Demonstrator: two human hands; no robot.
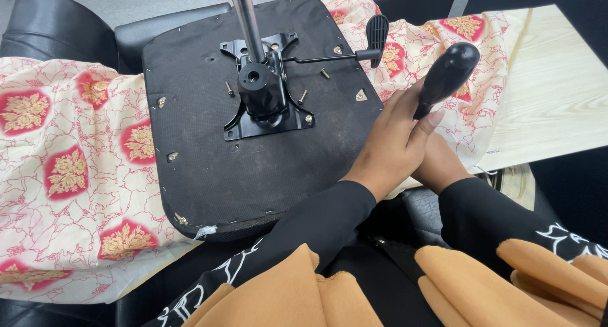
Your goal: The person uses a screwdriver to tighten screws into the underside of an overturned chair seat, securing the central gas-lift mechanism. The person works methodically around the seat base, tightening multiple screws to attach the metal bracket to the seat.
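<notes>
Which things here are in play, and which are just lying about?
In play: black tool handle gripped by both hands, left hand, right hand; upturned chair seat; metal mechanism plate; loose screws.
Lying about: patterned cloth; wooden board.

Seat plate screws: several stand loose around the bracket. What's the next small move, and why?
Probably bring the screwdriver in the left hand over to the nearest loose screw. Its tip is hidden behind the hands, off the seat, and the screws by the bracket stand proud, not seated. The right hand sits underneath.
</notes>
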